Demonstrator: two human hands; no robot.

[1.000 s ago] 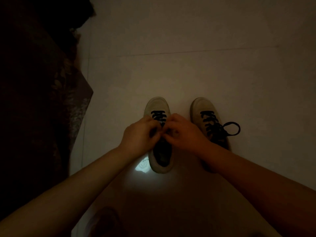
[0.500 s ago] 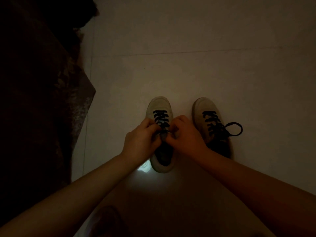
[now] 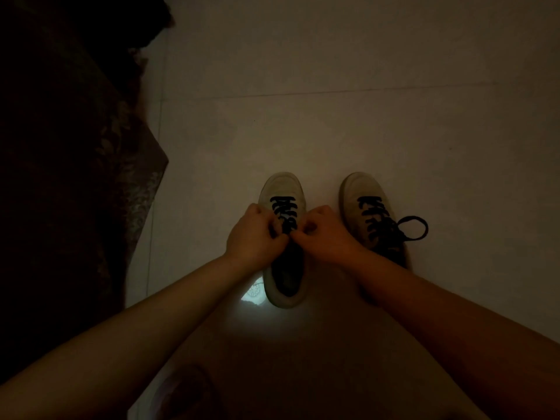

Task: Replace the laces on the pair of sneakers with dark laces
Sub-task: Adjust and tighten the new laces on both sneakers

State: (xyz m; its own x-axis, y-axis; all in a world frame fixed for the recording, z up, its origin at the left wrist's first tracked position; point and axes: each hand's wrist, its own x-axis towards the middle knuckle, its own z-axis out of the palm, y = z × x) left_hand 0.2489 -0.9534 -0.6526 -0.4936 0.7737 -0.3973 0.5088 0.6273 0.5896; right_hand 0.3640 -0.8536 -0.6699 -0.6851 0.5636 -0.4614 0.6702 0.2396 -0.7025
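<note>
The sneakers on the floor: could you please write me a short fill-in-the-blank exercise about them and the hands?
1. Both sneakers carry laces that are ____ in colour.
2. The left hand and right hand work over the ____ sneaker of the pair.
3. The right sneaker has a lace loop lying on the ____.

Missing words: dark; left; floor

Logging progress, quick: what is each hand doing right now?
Left hand: fingers curled, pinching the dark lace on the left sneaker.
Right hand: fingers curled, pinching the same lace.
</note>
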